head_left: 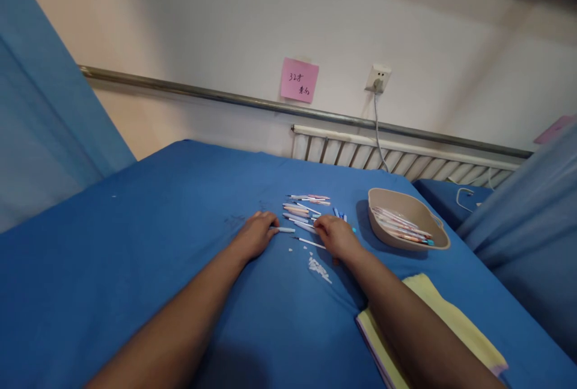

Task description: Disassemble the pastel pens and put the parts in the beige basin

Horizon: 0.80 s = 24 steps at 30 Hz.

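Note:
My left hand (256,234) is closed around one end of a pale pen barrel (285,230), which points to the right just above the blue sheet. Beside the loose pen parts, my right hand (339,237) has its fingers pinched at the end of a thin white refill (305,223). Another white refill with a dark tip (309,242) lies in front of it, its right end near my right hand. Several pen barrels and refills (296,210) lie in a loose pile between and beyond the hands. Small white pieces (318,267) are heaped nearer to me.
A beige basket (374,195) holding several pens (401,225) stands at the right. Blue pen parts (339,214) lie behind my right hand. A folded yellow cloth (444,311) lies under my right forearm. Beyond the bed are a radiator (351,151) and a wall rail (216,95).

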Each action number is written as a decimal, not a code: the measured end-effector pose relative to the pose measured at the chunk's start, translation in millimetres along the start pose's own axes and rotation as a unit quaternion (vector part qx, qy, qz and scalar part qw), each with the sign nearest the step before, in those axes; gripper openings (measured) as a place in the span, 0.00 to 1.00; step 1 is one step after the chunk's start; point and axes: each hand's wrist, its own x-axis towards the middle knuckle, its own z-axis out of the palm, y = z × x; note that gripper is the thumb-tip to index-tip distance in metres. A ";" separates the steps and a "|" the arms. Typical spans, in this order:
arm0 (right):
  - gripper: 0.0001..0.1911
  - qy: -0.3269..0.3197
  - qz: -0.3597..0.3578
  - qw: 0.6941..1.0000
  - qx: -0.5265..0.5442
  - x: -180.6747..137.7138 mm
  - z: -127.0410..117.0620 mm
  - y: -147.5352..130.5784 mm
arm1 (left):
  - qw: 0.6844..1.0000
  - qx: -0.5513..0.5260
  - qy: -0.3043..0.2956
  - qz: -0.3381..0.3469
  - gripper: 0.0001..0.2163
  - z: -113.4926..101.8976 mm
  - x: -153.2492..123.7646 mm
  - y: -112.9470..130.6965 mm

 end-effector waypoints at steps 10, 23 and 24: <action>0.09 -0.095 -0.034 0.992 -0.082 41.7 -5.8 -8.8 | 0.969 -0.178 0.117 -0.126 0.07 -5.1 2.9 -0.9; 0.11 0.099 0.123 0.965 0.211 -20.3 9.1 8.4 | 0.930 -0.338 0.076 -0.126 0.13 13.6 3.7 14.0; 0.11 0.104 0.127 0.967 0.193 -21.7 6.9 4.1 | 0.928 -0.339 0.079 -0.132 0.13 14.4 4.1 14.4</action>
